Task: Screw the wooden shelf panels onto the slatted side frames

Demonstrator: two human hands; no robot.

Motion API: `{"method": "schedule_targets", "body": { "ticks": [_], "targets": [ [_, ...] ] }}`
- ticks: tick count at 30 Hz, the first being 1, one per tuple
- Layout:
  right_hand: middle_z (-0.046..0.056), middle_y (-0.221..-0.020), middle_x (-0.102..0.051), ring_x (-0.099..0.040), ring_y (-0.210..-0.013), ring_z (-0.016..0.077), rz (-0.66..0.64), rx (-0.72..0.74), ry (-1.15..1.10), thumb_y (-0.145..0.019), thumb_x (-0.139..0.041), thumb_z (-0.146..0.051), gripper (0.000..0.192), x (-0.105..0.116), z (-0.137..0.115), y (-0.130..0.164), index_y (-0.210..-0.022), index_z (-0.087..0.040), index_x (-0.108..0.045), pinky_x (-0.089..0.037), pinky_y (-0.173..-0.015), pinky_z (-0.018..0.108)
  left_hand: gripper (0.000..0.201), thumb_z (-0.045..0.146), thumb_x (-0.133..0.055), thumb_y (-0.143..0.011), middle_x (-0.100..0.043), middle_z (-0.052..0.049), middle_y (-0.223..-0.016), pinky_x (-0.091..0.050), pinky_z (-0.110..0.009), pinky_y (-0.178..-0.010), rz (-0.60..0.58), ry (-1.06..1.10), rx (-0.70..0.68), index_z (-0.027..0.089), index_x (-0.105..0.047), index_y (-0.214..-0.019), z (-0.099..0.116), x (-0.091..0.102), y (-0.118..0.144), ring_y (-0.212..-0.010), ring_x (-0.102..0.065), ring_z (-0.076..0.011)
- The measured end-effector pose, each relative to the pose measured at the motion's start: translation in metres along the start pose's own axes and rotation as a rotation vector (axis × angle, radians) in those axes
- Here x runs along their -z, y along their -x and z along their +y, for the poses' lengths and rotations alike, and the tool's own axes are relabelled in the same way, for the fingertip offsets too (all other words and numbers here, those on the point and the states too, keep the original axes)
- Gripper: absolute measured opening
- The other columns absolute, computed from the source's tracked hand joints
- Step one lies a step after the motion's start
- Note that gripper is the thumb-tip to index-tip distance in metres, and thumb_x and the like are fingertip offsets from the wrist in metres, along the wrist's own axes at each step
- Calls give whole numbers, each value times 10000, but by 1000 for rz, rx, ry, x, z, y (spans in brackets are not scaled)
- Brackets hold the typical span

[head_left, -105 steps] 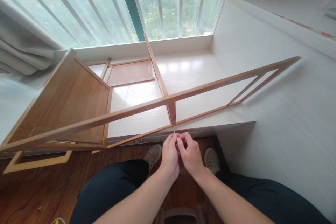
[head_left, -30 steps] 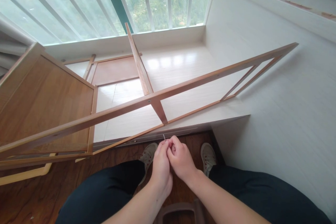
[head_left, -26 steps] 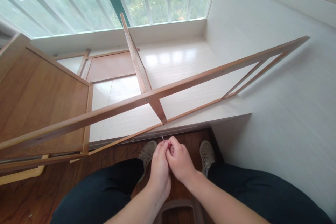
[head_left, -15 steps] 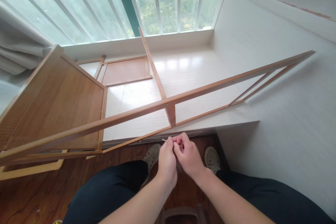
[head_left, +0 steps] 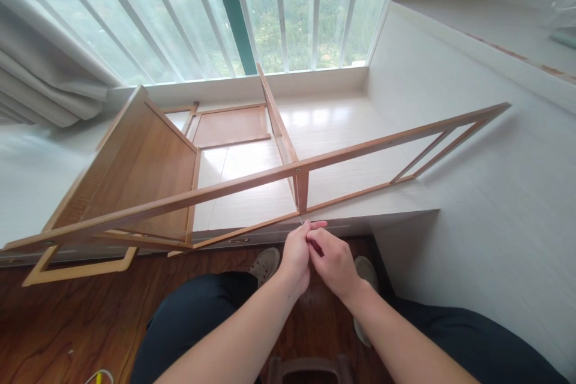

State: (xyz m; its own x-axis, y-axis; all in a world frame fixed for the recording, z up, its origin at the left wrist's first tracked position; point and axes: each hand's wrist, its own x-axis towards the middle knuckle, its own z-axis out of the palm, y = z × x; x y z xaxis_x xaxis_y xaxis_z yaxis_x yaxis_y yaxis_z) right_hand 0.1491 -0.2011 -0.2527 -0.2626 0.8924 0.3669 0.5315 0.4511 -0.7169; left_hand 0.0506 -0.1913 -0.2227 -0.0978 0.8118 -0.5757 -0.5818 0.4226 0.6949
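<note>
My left hand (head_left: 297, 258) is closed, pinching a thin, pale rod (head_left: 301, 220) whose tip sticks out past the thumb. Too little of the rod shows to tell its kind. My right hand (head_left: 335, 261) is curled against the left fingertips, with one finger stretched over them; what it grips is hidden. Just beyond both hands stands a wooden frame (head_left: 252, 179) with long rails and a short middle upright (head_left: 302, 189). The rod's tip lies near the foot of that upright; whether they touch I cannot tell. A crosspiece (head_left: 279, 123) runs back from the upright.
A wooden panel (head_left: 141, 177) leans at the left end of the frame, with a pale looped handle-shaped piece (head_left: 85, 273) below it. Another panel (head_left: 231, 126) lies on the white ledge (head_left: 337, 120). A wall (head_left: 504, 222) bounds the right; a stool edge (head_left: 310, 365) shows below.
The rod's tip has turned from pointing left to pointing up towards the frame. Both hands sit slightly nearer the middle upright. The whole view has shifted a little.
</note>
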Motion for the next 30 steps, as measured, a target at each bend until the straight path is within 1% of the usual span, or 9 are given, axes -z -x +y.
{"method": "schedule_targets", "body": {
  "ticks": [3, 7, 13, 17, 21, 24, 30],
  "targets": [
    [37, -824, -721, -664, -747, 171, 44, 0, -1, -981, -515, -192, 172, 2, 2, -1, -923, -201, -677, -481, -719, 273, 476, 560, -809, -685, -688, -76, -728, -440, -265, -682, -26, -6, 1, 106, -809, -828, -1, -2, -1, -719, -583, -168],
    [37, -843, -734, -675, -742, 168, 66, 1, 30, -982, -540, -199, 144, 3, 4, -3, -963, -196, -683, -484, -717, 271, 503, 580, -815, -672, -691, -81, -714, -446, -272, -670, -63, 12, 5, 103, -804, -832, 0, -2, -1, -720, -608, -187],
    [32, -834, -737, -682, -728, 161, 112, 73, 28, -972, -557, -175, 132, 0, 6, -4, -956, -194, -687, -491, -693, 264, 473, 546, -806, -698, -704, -84, -735, -456, -265, -682, -98, 29, 31, 94, -795, -838, 1, 2, -3, -742, -627, -191],
    [30, -812, -741, -684, -702, 160, 124, 79, 30, -958, -577, -168, 121, -1, 6, -3, -940, -191, -695, -492, -665, 263, 398, 485, -772, -736, -703, -83, -733, -462, -267, -685, -79, 50, 63, 100, -790, -837, -2, 4, -4, -736, -628, -190],
    [27, -805, -743, -685, -691, 161, 113, 61, 31, -955, -585, -173, 120, -2, 7, -3, -936, -193, -702, -493, -657, 265, 312, 391, -674, -825, -705, -87, -733, -472, -266, -691, -41, 72, 125, 99, -785, -833, -3, 5, -4, -715, -632, -182],
    [28, -819, -747, -690, -705, 162, 100, 44, 21, -958, -585, -179, 122, -3, 7, -3, -943, -193, -706, -498, -668, 267, 310, 339, -601, -882, -701, -90, -722, -468, -254, -669, -27, 66, 138, 93, -785, -836, 0, 4, -3, -701, -631, -175],
    [38, -866, -759, -697, -738, 171, 76, -5, -12, -959, -592, -200, 125, -4, 10, -2, -955, -193, -717, -502, -698, 278, 317, 319, -584, -908, -692, -87, -712, -468, -244, -641, -24, 79, 148, 89, -783, -821, 4, 2, -3, -661, -615, -159]
  ]
}}
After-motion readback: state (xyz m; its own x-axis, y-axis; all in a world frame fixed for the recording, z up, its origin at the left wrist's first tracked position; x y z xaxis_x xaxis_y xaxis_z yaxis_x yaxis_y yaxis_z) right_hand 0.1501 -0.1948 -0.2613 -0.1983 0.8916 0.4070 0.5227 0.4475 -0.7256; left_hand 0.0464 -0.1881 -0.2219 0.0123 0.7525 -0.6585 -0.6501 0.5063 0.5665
